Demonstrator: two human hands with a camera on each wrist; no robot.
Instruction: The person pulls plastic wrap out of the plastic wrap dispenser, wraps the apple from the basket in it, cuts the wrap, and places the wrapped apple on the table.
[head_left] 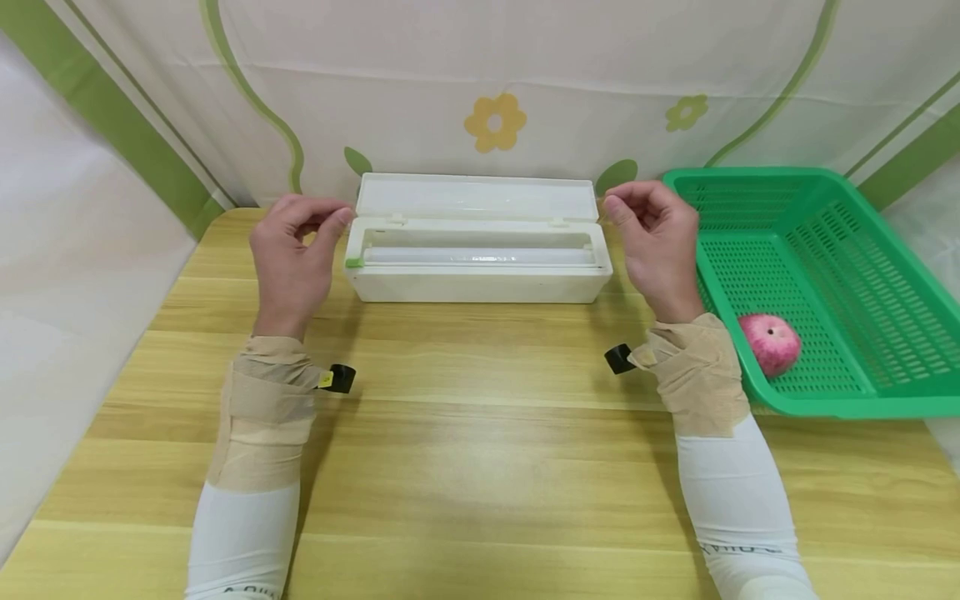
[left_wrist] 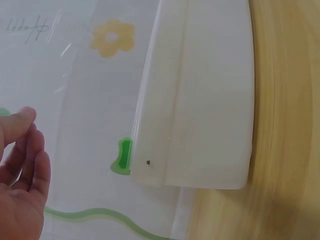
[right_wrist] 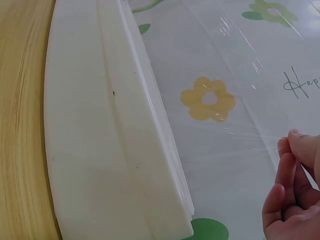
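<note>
A white cling film dispenser (head_left: 480, 285) sits at the back of the table, its lid (head_left: 476, 196) raised and the film roll (head_left: 480, 256) showing inside. Clear cling film (right_wrist: 257, 66) spans between my hands, visible mostly by its glints and creases. The left hand (head_left: 295, 254) pinches one corner between thumb and fingertips, beside the box's left end. At the other end, the right hand (head_left: 656, 242) pinches the opposite corner, where the film gathers into fine folds. A green slider cutter (left_wrist: 125, 156) is at the left end of the box's edge.
On the right, a green plastic basket (head_left: 840, 406) holds a red apple (head_left: 770, 343) near its front left corner. Behind the box hangs a white cloth (head_left: 420, 58) with flowers. Wooden tabletop (head_left: 480, 467) stretches between my forearms.
</note>
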